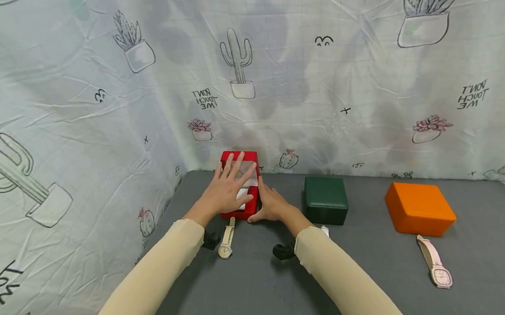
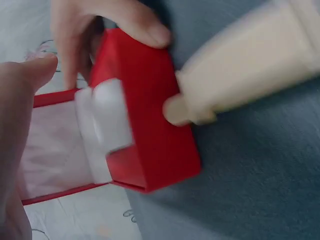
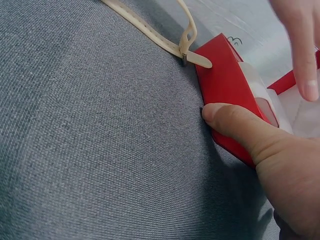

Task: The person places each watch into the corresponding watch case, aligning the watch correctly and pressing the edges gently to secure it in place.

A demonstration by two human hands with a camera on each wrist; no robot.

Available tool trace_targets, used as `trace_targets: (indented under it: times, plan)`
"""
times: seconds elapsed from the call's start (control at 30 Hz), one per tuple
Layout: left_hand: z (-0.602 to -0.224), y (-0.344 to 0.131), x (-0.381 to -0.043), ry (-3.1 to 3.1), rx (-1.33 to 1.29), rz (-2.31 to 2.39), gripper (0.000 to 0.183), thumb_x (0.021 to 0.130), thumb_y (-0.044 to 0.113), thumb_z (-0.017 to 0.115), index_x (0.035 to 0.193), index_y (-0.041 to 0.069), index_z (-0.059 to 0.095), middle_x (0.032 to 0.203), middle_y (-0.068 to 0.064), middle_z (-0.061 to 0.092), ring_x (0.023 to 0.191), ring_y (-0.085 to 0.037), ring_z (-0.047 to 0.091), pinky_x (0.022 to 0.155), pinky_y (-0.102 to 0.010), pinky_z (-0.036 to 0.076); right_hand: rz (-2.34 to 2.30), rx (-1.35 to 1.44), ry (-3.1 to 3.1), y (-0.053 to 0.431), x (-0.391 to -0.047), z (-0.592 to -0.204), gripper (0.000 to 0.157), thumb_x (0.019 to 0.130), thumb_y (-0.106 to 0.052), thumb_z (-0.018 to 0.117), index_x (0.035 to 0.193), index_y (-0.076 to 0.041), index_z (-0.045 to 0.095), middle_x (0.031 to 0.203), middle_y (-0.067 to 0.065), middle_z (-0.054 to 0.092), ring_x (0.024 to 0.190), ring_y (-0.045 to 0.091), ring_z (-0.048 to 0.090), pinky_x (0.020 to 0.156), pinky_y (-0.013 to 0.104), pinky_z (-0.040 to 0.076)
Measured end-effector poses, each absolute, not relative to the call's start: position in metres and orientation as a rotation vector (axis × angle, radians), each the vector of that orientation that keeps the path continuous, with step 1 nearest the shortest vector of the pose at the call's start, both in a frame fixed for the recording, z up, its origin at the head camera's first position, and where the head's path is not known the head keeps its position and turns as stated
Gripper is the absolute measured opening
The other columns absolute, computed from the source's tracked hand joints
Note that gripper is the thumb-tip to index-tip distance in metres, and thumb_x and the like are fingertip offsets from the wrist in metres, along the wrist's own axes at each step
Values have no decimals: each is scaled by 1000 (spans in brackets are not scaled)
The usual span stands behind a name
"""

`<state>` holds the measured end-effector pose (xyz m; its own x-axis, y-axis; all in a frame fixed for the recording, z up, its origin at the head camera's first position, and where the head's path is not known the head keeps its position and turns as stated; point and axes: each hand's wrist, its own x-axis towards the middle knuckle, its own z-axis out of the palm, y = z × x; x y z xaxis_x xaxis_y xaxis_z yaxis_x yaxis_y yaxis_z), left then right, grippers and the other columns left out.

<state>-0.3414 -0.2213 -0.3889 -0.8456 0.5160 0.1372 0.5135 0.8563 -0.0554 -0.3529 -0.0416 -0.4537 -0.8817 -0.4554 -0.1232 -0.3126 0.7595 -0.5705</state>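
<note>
A red watch box (image 1: 253, 206) stands with its lid raised at the back of the table, a white cushion (image 2: 112, 115) inside it. My left hand (image 1: 224, 192) is spread wide over the raised lid, hiding part of the box's inside. At the box's right side, my right hand (image 1: 275, 206) grips it, the thumb (image 3: 232, 120) on the front face and the fingers along the side. A cream-strapped watch (image 1: 225, 249) lies in front, its strap end right at the box's front in both wrist views.
To the right stand a closed green box (image 1: 325, 198) and an orange box (image 1: 421, 208). A pink watch (image 1: 440, 274) lies before the orange one. Something small and white (image 1: 325, 230) shows past the right sleeve. Printed cloth (image 1: 300, 84) hangs behind the grey table (image 1: 246, 301).
</note>
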Motion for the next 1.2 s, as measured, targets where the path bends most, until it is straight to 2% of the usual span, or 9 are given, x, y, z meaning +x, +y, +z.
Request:
trace_targets:
  times: [0.37,0.63,0.9,1.2]
  plan:
    - [-395,-227,-334,-2822,-864,70,81,94,53,51,156,29,5,164,-5,-11,151,-34,-9,120,-59,4,-794,-566,2735,-37,-353,-455,131,72,-49,82,154,-9,-12,162,11,16,149,26,21,123,49,12]
    - [-402,-239,-332,-2771,-931,81,82,91,51,56,156,29,12,165,-5,0,151,-34,3,120,-58,9,-785,-506,2744,-29,-348,-449,127,70,-50,82,156,-14,-3,162,13,17,147,33,23,117,52,28]
    - [-415,-253,-329,-2776,-973,85,75,91,42,62,154,26,24,164,-7,12,150,-34,13,118,-59,17,-779,-554,2762,-26,-340,-437,112,73,-49,80,156,-16,14,160,14,23,146,35,27,115,54,31]
    - [-424,-261,-327,-2852,-934,91,65,93,44,59,151,27,34,159,-6,29,149,-32,20,118,-58,20,-737,-562,2753,-37,-331,-431,90,81,-48,73,153,-16,28,157,16,28,142,36,32,110,55,38]
